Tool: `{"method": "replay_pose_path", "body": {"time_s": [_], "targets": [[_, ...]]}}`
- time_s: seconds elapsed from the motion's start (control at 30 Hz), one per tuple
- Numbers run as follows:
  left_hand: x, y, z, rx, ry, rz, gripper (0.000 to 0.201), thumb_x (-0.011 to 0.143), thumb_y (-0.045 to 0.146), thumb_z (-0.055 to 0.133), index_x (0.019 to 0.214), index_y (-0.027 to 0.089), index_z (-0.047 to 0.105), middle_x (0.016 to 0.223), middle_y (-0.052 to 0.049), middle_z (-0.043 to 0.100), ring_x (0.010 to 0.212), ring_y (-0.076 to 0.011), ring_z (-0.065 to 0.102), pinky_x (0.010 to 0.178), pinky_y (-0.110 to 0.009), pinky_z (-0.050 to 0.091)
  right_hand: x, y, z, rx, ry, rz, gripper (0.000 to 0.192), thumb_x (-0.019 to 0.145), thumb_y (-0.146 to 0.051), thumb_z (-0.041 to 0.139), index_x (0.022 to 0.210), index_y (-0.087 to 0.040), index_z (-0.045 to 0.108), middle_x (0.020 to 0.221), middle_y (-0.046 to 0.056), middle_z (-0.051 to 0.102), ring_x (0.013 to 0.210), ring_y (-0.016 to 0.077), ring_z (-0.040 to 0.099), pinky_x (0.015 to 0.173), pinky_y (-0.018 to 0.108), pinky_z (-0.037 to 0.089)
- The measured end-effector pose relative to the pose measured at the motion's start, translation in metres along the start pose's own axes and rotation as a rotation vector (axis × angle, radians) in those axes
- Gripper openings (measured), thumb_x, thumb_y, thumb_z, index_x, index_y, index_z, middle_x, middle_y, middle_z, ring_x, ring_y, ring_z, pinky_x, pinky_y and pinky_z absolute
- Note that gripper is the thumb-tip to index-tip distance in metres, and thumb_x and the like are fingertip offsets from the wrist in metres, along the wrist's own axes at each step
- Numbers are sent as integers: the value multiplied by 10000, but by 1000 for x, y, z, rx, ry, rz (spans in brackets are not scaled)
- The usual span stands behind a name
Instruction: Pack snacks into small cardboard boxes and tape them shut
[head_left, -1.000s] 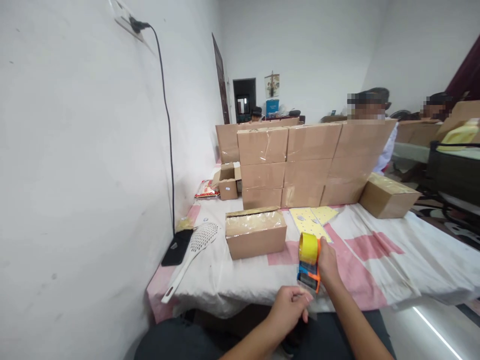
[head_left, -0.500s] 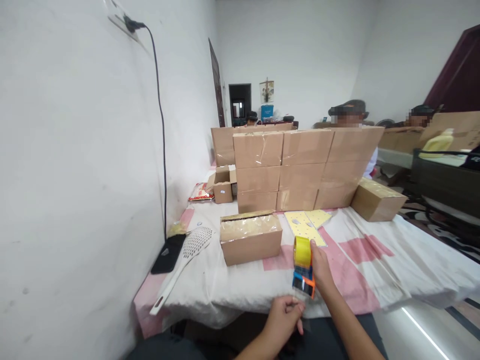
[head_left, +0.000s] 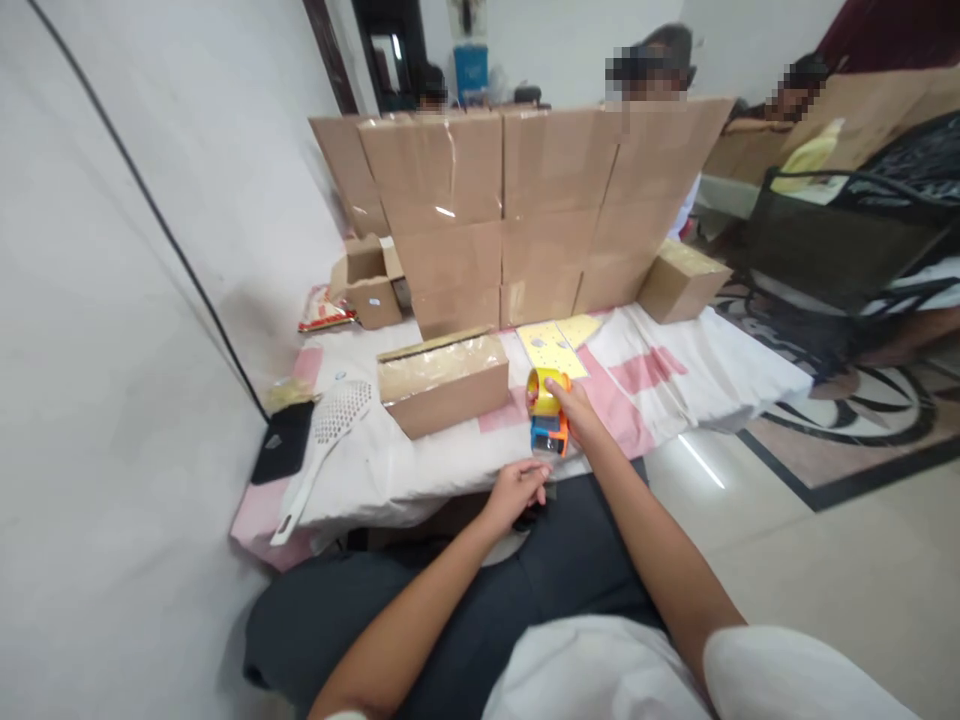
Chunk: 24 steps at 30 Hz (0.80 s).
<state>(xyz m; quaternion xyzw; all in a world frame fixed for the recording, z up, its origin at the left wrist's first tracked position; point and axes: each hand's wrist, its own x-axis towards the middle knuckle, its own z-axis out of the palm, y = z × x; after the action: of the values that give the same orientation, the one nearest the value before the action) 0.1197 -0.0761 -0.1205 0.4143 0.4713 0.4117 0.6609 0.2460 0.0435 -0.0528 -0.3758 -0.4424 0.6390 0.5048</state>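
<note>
While the right hand (head_left: 581, 415) grips the tape dispenser (head_left: 547, 420) at the table's front edge (head_left: 420, 490), the left hand (head_left: 517, 490) pinches its tape end.

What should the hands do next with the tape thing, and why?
Probably carry the tape dispenser over to the nearby box. The right hand grips it at the table edge, and the left hand pinches just below it, seemingly at the tape's end.

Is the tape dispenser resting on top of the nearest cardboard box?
No, the tape dispenser is held in the right hand over the cloth-covered table, apart from and to the right of the nearest cardboard box.
</note>
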Motion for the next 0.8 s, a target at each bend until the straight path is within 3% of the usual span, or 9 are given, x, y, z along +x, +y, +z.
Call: {"method": "replay_pose_path", "body": {"time_s": [0.17, 0.53, 0.67, 0.8], "targets": [[1, -5, -2, -25, 20, -20, 639, 744, 657, 726, 1040, 91, 703, 504, 36, 571, 413, -57, 352, 459, -222, 221, -3, 7, 3, -56, 25, -54, 512, 791, -624, 743, 1003, -163, 669, 806, 64, 757, 655, 188, 702, 589, 289, 567], [2, -7, -2, -11, 36, -1, 561, 797, 607, 703, 1042, 102, 704, 502, 38, 589, 384, -57, 336, 434, -218, 222, 0, 24, -4, -115, 73, -87, 548, 802, -724, 669, 863, -180, 670, 702, 66, 708, 763, 271, 731, 664, 390, 611], [2, -7, -3, -12, 40, 34, 525, 829, 579, 691, 1034, 97, 720, 511, 32, 585, 398, -62, 348, 441, -220, 234, -1, 22, 4, -56, 129, -17, 507, 834, -667, 654, 881, -163, 672, 651, 64, 685, 793, 305, 731, 648, 396, 611], [-7, -2, -7, 63, 26, 157, 496, 846, 566, 684, 1001, 104, 770, 536, 9, 609, 457, -90, 417, 493, -238, 329, -6, 11, 18, -8, 78, 152, 504, 882, -645, 597, 914, -147, 673, 606, 61, 668, 720, 288, 724, 597, 367, 597]]}}
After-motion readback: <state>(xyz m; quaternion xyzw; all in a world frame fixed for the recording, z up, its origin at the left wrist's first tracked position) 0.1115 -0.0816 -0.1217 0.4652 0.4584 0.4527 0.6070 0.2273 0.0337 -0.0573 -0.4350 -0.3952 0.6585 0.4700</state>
